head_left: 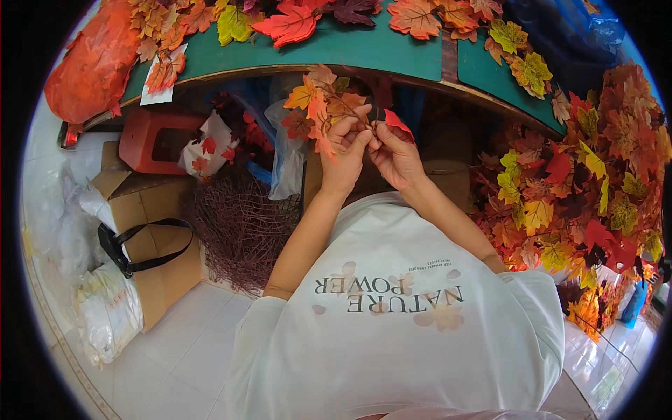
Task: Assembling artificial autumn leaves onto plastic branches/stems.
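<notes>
My left hand [344, 154] is closed around the stem of an artificial maple leaf garland [318, 105], whose orange and yellow leaves fan out above and left of the fingers. Close beside it, my right hand [397, 155] pinches at the thin dark stem, fingertips almost meeting those of the left. A red leaf [399, 124] shows just behind the right fingers; whether it is attached to the stem I cannot tell. Both hands are held in the air before the near edge of a green-topped table [308, 52].
Loose artificial leaves [294, 22] lie along the table. A large heap of leaf garlands [560, 189] hangs at the right. On the left are a red plastic stool [154, 140], a tangle of dark red stems [241, 217], a cardboard box [164, 259] and plastic bags [105, 308].
</notes>
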{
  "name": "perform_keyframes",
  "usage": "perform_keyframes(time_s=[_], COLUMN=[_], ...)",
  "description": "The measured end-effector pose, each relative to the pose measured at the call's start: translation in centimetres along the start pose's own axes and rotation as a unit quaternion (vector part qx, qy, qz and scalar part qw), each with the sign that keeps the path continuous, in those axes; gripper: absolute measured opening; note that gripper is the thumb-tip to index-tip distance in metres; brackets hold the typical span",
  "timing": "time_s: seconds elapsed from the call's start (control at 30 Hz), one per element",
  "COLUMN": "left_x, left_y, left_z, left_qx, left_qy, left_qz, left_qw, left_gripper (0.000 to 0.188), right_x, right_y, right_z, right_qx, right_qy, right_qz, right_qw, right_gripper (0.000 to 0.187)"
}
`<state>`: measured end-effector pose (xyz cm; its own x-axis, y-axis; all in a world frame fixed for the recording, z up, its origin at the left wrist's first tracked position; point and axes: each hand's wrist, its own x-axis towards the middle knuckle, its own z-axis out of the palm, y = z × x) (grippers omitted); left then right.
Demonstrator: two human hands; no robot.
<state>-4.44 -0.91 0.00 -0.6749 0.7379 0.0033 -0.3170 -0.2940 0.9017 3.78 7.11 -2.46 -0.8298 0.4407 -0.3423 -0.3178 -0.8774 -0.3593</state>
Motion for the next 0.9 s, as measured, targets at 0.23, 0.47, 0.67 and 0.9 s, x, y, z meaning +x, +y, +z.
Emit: perform_keyframes(time_s=[0.23, 0.47, 0.67, 0.9], left_x=[-0.1, 0.0, 0.1, 0.1], left_y=[0.2, -0.3, -0.8, -0.6], left_z=[0.0, -0.2, -0.4, -0.3], left_qx=[0.017, 0.019, 0.002, 0.014], left_qy=[-0.011, -0.008, -0.009, -0.012], left_qz=[-0.014, -0.001, -0.009, -0.002], left_qw=[1.0, 1.0, 1.0, 1.0], left_gripper=[0.036, 0.036, 0.036, 0.035], right_x=[0.0, 0.2, 0.2, 0.3], right_y=[-0.1, -0.1, -0.1, 0.0], right_z=[0.0, -0.4, -0.6, -0.9], right_qx=[-0.006, -0.026, -0.014, -0.022], right_qy=[0.005, -0.017, -0.015, -0.018], right_qz=[-0.018, -0.026, -0.026, -0.031], right_qw=[1.0, 0.999, 0.999, 0.999], right_gripper=[0.009, 0.008, 0.008, 0.01])
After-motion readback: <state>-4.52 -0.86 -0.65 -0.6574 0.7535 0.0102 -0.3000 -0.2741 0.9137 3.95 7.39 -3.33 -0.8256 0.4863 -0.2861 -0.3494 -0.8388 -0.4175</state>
